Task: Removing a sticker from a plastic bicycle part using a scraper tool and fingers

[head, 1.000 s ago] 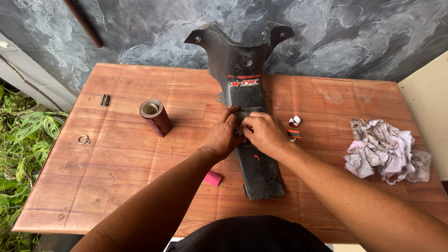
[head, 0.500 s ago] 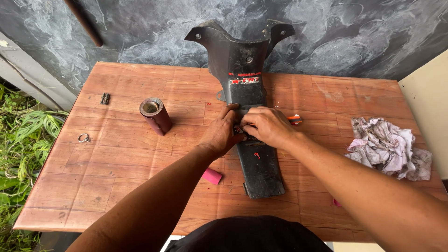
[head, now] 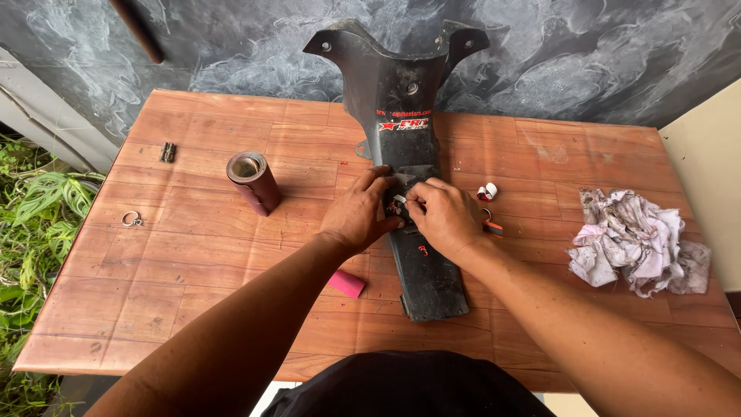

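two hands [head: 401, 212] pinch a red-white sticker [head: 397, 205] on black panel [head: 424, 270].

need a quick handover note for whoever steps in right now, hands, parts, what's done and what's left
Left hand: pressed on the black plastic panel, fingers at a small sticker mid-panel.
Right hand: pinching at the same sticker; whether it is lifted cannot be told.
Panel lies lengthwise on the wooden table, wide end against the wall.
Nearby: sandpaper roll to the left, pink piece below the left hand, crumpled rag to the right, small scraps beside the right hand.
Done: nothing clearly finished. Left: sticker still on the panel.
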